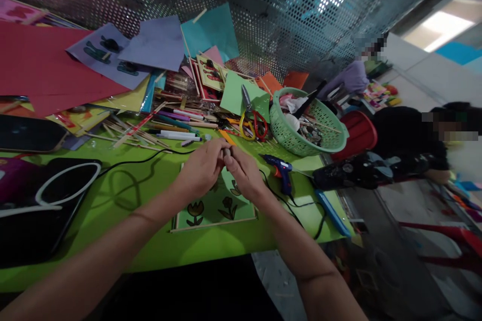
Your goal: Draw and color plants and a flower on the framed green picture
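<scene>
Both my hands meet over the upper part of a green card [211, 208], which has dark-outlined flowers and thin wooden strips along its edges. My left hand [203, 168] has its fingers curled. Against it, my right hand [243, 170] is closed too. A small greyish thing [226, 152] shows between the fingertips of both hands; what it is cannot be made out. The hands and their shadow hide the top of the card. To the right of my right hand, a blue glue gun [282, 170] lies on the green table [150, 246].
A green basket [309, 148] of odds and ends stands at the back right, beside scissors [253, 123]. Markers [176, 135], sticks and coloured paper [56, 60] fill the back. A black cable crosses the table. People sit at the right.
</scene>
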Tool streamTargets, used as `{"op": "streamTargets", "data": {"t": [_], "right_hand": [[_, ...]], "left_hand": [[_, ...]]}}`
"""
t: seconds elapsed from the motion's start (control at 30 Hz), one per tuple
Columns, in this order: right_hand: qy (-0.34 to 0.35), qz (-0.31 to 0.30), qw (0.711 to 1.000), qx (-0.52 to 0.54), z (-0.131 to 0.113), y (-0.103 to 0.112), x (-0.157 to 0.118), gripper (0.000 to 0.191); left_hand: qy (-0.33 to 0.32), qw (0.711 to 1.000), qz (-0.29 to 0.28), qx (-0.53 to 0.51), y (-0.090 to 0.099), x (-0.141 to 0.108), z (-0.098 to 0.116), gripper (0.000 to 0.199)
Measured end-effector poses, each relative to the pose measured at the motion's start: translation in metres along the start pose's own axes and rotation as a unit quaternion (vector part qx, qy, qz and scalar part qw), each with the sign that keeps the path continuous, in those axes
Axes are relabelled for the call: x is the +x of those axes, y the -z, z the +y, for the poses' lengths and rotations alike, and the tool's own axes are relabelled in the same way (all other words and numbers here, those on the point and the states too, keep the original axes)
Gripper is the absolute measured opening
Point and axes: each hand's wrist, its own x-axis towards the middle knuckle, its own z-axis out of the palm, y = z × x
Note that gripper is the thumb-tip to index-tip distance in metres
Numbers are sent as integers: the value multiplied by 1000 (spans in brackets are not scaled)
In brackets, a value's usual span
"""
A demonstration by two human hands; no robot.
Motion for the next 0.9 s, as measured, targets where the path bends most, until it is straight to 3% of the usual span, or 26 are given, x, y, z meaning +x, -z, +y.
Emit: {"op": "streamTargets", "data": {"t": [0.1,0.23,0.43,0.6,0.9], "right_hand": [[-58,-5,993,101,2,-2,1,56],[-100,13,980,172,6,-3,2,58],[-72,46,993,87,-1,2,-1,49],[-44,37,998,-2,-5,4,-2,51],[-30,9,998,50,-5,6,-1,54]], "left_hand": [[-15,1000,13,-17,0,0,3,27],[7,997,-15,-72,4,2,7,34],[81,996,-36,12,6,4,4,34],[39,991,-55,115,4,2,1,29],[-3,987,-54,152,7,1,2,31]]}}
